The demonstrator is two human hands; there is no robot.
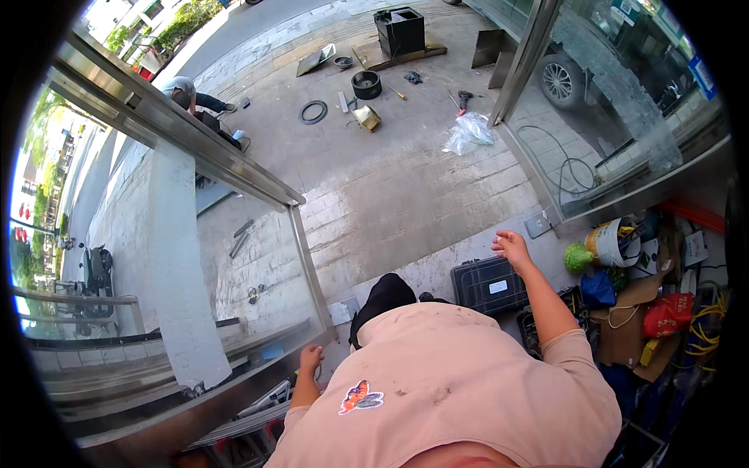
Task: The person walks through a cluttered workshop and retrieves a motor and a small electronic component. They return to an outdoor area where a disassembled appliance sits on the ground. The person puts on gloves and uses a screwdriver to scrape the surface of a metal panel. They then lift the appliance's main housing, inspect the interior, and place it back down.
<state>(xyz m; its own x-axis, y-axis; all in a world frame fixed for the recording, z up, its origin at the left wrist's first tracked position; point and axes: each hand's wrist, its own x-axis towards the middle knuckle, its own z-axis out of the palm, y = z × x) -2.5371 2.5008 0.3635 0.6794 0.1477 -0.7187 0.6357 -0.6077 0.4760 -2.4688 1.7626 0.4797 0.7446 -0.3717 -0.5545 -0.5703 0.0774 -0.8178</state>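
Note:
My right hand (511,248) reaches out above a black hard case (488,285) on the floor. Its fingers are slightly bent and apart, and nothing shows in them. Low beside the metal-framed glass panel on the left is my left hand (311,358). Its fingers are loosely bent and it appears to hold nothing. A dark-trousered knee (384,304) of mine is forward in the doorway. Ahead on the paving lie a black ring-shaped drum (366,84), a black hose ring (314,112), a cordless drill (465,100) and clear plastic wrap (470,132).
Glass panels in metal frames (253,181) flank the doorway. A black metal box (400,35) stands on a board outside. A person (184,95) crouches at the far left. Crowding the right side are a white bucket (612,242), a red bag (669,314) and yellow cable (708,331).

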